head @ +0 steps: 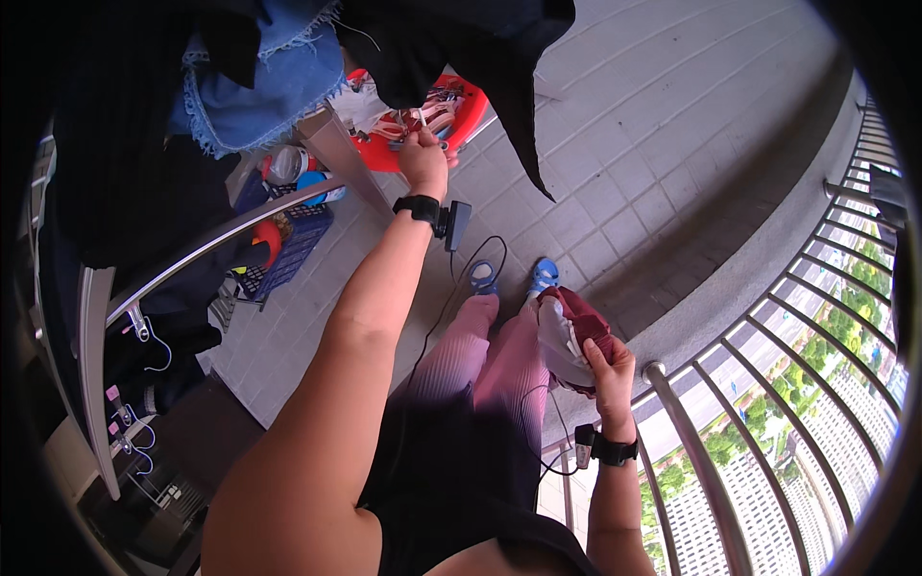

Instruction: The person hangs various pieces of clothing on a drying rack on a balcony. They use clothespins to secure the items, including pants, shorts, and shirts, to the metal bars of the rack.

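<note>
My left hand [425, 155] reaches out over a red plastic basin or seat [472, 108]. Its fingers pinch a thin white rod [423, 117], whose upper end is hidden by dark hanging cloth. In the red basin or seat lie several pinkish clip hangers [439, 111] with metal clips, beside a crumpled white item [360, 104]. Down at the right, my right hand [614, 371] grips a bunched dark red garment [576, 309] with a pale grey inner side showing. That garment hangs in front of my right leg.
Black clothes [482, 36] and a frayed denim garment [266, 93] hang from a metal rack [216, 241]. Below stands a blue crate [288, 252] with jars. Curving along the right are a low ledge [713, 281] and metal railing [706, 475]. Cables [432, 324] run from my wrist devices.
</note>
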Tool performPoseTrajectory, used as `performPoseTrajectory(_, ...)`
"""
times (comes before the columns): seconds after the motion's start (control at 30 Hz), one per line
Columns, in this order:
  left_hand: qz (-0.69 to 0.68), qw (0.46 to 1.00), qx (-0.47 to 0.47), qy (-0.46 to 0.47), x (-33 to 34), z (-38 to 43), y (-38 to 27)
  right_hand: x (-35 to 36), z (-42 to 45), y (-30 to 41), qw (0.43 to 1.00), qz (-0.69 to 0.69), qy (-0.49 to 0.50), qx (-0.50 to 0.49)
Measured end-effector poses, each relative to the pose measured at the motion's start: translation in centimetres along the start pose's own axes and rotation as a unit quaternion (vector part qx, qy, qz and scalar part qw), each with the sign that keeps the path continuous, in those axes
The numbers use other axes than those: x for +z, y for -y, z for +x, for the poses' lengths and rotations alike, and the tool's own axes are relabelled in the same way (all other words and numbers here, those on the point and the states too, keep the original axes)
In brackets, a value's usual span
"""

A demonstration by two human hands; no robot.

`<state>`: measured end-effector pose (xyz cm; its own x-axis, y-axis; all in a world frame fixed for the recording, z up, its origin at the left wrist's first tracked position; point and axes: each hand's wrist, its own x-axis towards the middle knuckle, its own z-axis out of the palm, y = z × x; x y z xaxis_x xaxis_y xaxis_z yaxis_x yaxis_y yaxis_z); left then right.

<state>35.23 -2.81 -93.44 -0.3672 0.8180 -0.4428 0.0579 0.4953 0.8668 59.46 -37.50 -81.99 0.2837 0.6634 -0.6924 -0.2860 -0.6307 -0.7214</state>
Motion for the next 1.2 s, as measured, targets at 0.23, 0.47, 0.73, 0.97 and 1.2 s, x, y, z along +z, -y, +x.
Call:
performPoseTrajectory(0.23, 0.183, 0.945, -0.036, 0.267, -12.2, -20.4, -2.5, 3.0, -0.1, 6.9, 0.997, -0.069, 0.014, -0.008)
performPoseTrajectory(0.47, 0.294, 0.723, 0.481, 0.399, -16.2, -26.8, -11.8, 7.4, -4.1, 13.2, 0.982, -0.025, 0.161, -0.093)
performPoseTrajectory(0.73, -0.005, 0.832, -0.028, 0.553, -17.3, -29.4, -22.1, 7.4, -10.0, 24.5, 0.942, 0.024, 0.208, -0.261)
performPoseTrajectory(0.97, 0.091, 0.789, 0.519, 0.318, -18.2, -31.7, -27.2, 9.7, -14.9, 30.6, 0.938, 0.096, 0.15, -0.297)
performPoseTrajectory(1.2, 0.041, 0.828, 0.147, 0.539, -20.1, -30.3, -29.6, 9.0, -17.1, 33.6, 0.903, 0.044, 0.184, -0.387)
